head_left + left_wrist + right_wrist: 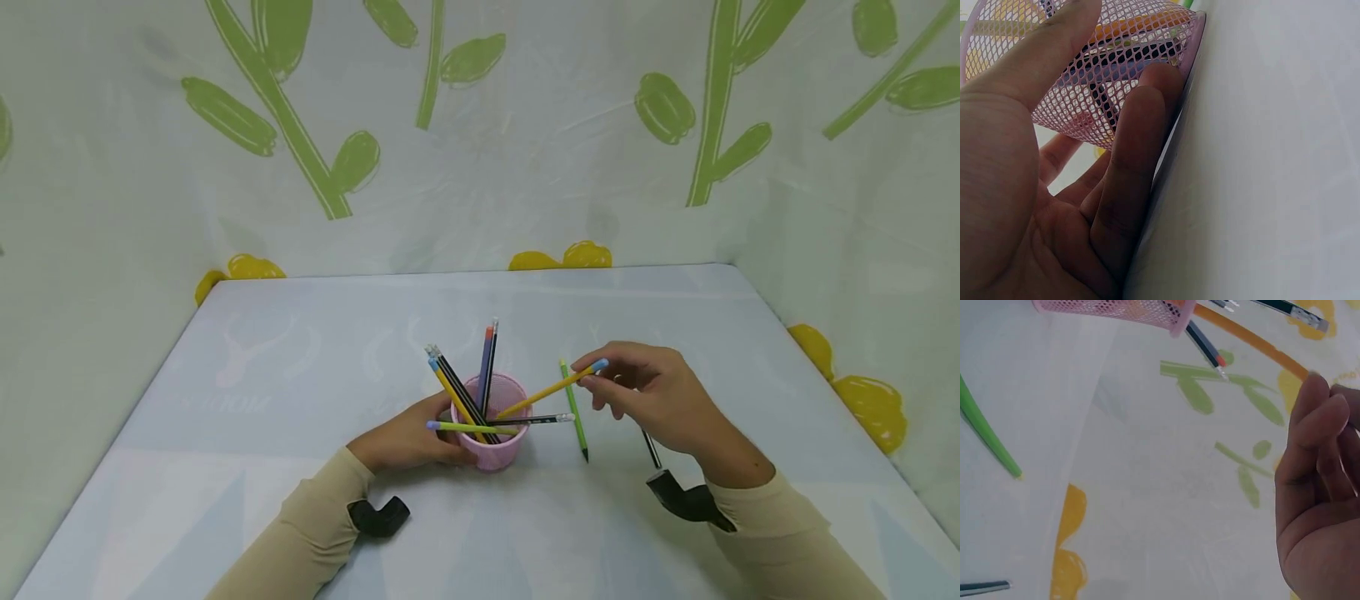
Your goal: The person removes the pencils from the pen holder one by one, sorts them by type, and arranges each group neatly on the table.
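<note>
Pinching the orange pencil [547,395] near its blue end in the right hand [652,396], slanting it from inside the pink mesh cup [491,457] toward two o'clock; gripping that cup round its nine o'clock side with the left hand [412,437]; seeing a lime pencil [463,427] across the rim toward nine, and a green pencil [574,412] at three on the tabletop [187,483], apart from the cup

The table [225,400] bears a pink cup [501,457], green pencil [574,412] and dark pencil [985,588].
</note>
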{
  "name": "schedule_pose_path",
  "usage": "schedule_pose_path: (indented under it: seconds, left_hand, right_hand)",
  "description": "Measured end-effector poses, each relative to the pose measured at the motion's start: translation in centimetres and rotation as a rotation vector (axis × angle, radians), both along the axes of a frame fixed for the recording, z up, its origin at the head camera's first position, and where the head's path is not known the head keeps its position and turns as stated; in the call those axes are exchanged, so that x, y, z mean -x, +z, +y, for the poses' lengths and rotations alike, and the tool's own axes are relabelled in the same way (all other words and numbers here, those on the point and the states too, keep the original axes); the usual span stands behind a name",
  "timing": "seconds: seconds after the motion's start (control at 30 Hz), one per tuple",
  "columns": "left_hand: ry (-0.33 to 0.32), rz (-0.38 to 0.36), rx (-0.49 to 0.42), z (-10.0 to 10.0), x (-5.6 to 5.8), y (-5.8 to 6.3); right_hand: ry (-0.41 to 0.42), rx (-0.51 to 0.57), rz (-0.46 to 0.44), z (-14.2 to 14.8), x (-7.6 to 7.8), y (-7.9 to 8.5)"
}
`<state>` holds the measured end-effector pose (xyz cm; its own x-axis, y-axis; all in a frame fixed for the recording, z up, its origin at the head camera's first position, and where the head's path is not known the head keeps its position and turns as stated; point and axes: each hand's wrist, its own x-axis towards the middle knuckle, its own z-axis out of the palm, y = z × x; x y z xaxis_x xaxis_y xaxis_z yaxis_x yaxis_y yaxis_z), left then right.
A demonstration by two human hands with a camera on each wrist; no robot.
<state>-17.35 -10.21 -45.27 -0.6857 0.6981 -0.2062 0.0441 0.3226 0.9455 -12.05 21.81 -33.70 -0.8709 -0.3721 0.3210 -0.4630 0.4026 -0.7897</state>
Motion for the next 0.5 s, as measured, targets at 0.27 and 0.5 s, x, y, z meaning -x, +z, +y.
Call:
schedule_pose_path:
  seconds: [0.27,0.5]
  left_hand:
    - [-0.003,-0.002,-0.009,0.0,-0.1,-0.2]
    - [0.003,-0.02,-0.025,-0.1,0.0,0.2]
  right_hand:
    - [-0.083,0.172,-0.006,1.1,0.5,1.0]
    - [-0.118,0.262,-0.13,1.6,2.4,1.2]
